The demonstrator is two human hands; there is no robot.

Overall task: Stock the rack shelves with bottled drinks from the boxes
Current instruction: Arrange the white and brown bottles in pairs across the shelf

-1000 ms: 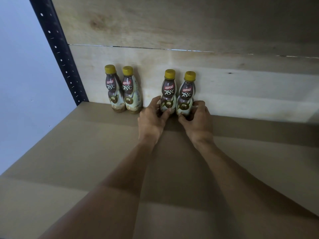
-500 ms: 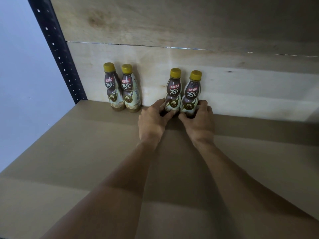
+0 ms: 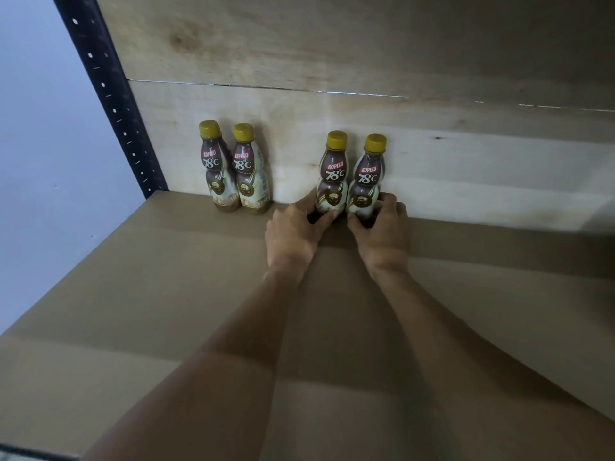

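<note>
Several brown Kopiko 78°C bottles with yellow caps stand upright against the wooden back panel of a shelf (image 3: 166,277). My left hand (image 3: 293,232) grips the base of the third bottle (image 3: 333,174). Beside it, my right hand (image 3: 381,232) grips the base of the fourth bottle (image 3: 370,178). These two bottles touch each other. To the left, a pair of bottles stands by itself: one (image 3: 213,168) nearer the rack post and one (image 3: 248,171) touching it. A gap separates the two pairs.
A dark perforated rack post (image 3: 109,94) rises at the shelf's back left corner, with a pale wall (image 3: 40,161) beyond it. The wooden back panel (image 3: 366,61) closes the rear. Bare shelf surface stretches right of the bottles and toward me.
Both hands have pushed their two bottles a little farther back toward the panel. The left pair has not moved.
</note>
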